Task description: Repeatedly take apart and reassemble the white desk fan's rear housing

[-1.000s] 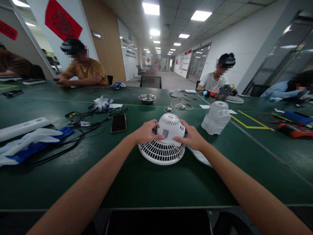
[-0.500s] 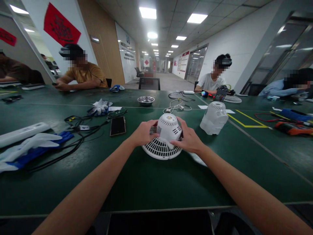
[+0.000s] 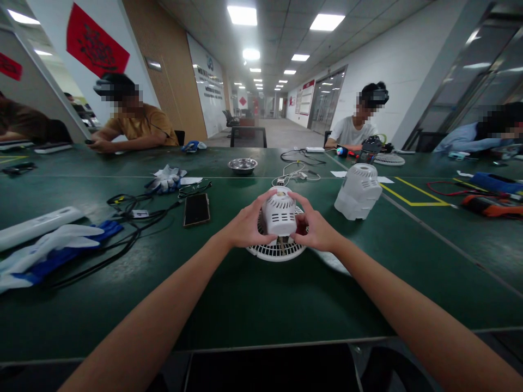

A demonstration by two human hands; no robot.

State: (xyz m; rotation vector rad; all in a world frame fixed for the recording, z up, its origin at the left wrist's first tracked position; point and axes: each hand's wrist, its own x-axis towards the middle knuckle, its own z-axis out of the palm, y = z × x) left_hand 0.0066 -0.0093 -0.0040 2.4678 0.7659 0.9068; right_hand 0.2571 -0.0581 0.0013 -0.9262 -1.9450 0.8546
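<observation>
While the left hand (image 3: 250,224) gripped one side of the white vented housing (image 3: 281,216), the right hand (image 3: 316,227) gripped the other, fingers curled round the upper part, thumbs low at the front. Housing sat above the round white grille (image 3: 278,252), roughly upright, slots facing the wearer; whether it was seated or just held over the grille, cannot tell. Grille lay on the green table (image 3: 253,305). Pale patch by the right wrist, too unclear to name.

Just beyond the hands: white cable (image 3: 302,175), loosely coiled. To the right, the white plastic container (image 3: 356,196) stood upright, apart from the grille, with a slotted top. To the left, the phone (image 3: 196,209) lay flat, screen dark; then black cables (image 3: 137,228), the blue-and-white glove (image 3: 49,251) and the white power strip (image 3: 38,226). Crumpled gloves (image 3: 165,179) were behind the phone, near a paper slip (image 3: 190,181). Metal bowl (image 3: 242,165) sat farther back, near the middle.

Far right: yellow tape (image 3: 427,204), orange tool (image 3: 490,206), blue case (image 3: 496,183) behind it. Across the table, one person in an orange-brown shirt (image 3: 139,128), another in a white shirt (image 3: 353,130), second grille (image 3: 389,159) near the latter.
</observation>
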